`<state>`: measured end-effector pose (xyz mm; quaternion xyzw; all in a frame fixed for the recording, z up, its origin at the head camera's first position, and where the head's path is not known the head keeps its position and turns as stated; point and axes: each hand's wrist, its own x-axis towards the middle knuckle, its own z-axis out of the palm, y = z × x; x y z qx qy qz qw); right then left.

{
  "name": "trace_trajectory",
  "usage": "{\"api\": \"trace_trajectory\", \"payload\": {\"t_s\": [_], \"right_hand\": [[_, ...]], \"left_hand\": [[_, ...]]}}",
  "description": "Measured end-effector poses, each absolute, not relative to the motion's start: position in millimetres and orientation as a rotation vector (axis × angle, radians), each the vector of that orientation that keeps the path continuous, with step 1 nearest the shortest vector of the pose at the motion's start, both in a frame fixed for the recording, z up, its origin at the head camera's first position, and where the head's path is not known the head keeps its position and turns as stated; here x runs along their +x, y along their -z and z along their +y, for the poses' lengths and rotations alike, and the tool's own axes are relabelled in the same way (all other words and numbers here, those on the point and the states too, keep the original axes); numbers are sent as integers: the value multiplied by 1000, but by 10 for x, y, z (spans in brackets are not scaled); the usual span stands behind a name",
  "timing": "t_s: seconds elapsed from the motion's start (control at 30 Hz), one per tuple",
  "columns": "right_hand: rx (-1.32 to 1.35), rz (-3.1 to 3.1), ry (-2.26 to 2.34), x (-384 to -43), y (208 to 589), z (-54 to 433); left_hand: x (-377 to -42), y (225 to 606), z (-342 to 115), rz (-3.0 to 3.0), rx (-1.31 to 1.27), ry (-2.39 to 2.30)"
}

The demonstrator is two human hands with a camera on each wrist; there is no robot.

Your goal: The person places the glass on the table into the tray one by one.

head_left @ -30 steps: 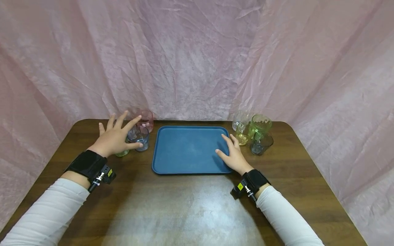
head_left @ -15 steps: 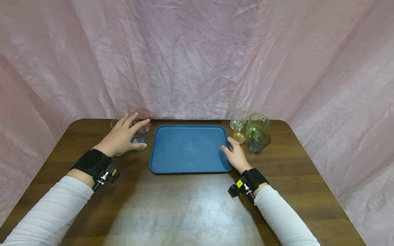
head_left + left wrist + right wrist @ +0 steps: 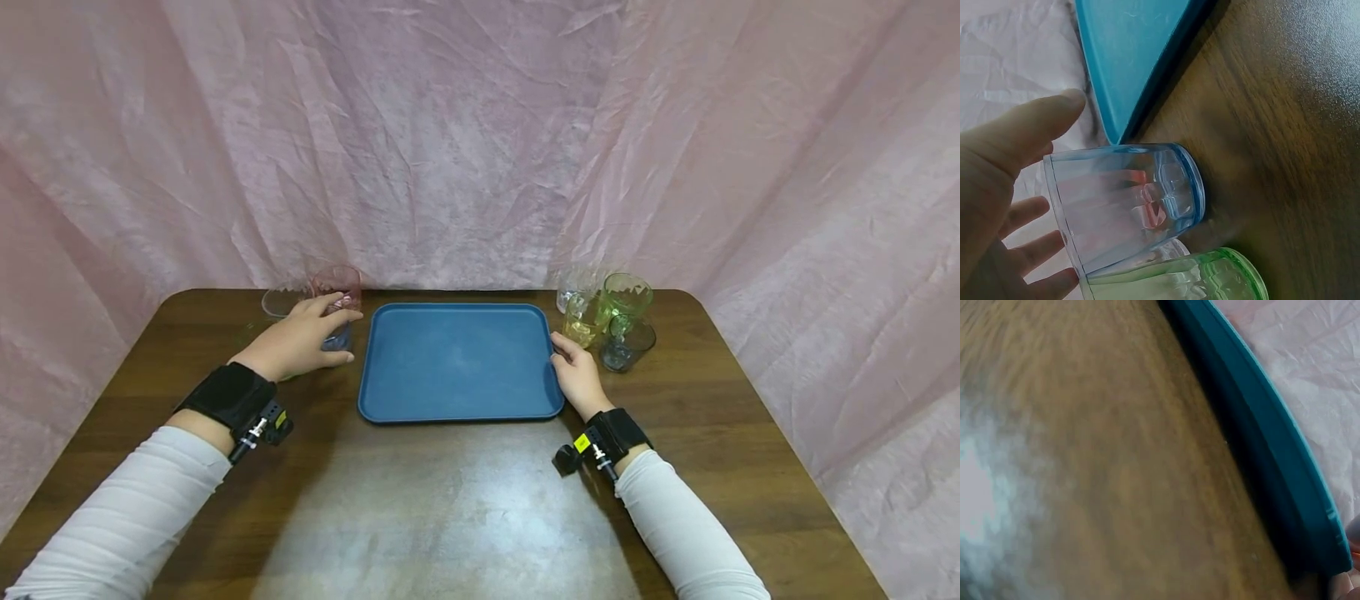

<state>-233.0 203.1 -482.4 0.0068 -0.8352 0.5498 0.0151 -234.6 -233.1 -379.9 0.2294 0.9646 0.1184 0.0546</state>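
My left hand (image 3: 296, 337) hovers over a blue drinking glass (image 3: 1122, 200). In the left wrist view its spread fingers lie near the glass's rim, and the thumb stands apart from it. Beside that glass stands a green glass (image 3: 1235, 281), mostly hidden by the hand in the head view. A pink glass (image 3: 343, 279) is just behind. My right hand (image 3: 579, 379) is at the right edge of a blue tray (image 3: 459, 362), fingertips right at its rim. Only slivers of those fingers show in the right wrist view; I cannot tell whether they pinch the rim.
Right of the tray stand a yellow glass (image 3: 581, 325), a green glass (image 3: 628, 296), a grey glass (image 3: 624, 350) and a clear glass (image 3: 573, 292). A clear glass rim (image 3: 276, 308) shows behind my left hand. The wooden table (image 3: 720, 433) backs onto a pink curtain (image 3: 465, 150).
My left hand has come lower and further over the blue glass, its fingers less spread. My right hand has moved from above the tray to its right edge, drawing its fingers together.
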Motion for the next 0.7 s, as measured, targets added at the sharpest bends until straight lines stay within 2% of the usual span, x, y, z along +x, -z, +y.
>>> {"api": "trace_trajectory", "payload": {"t_s": [0.37,0.7], "right_hand": [[1,-2558,-1721,-2280,4799,1992],[-10,-2532,-1719,-2297,4839,1956]], "left_hand": [[-2348,3771,-2370,2885,673,-393],[-2393,3724,-2466,2881,797,-390]]}}
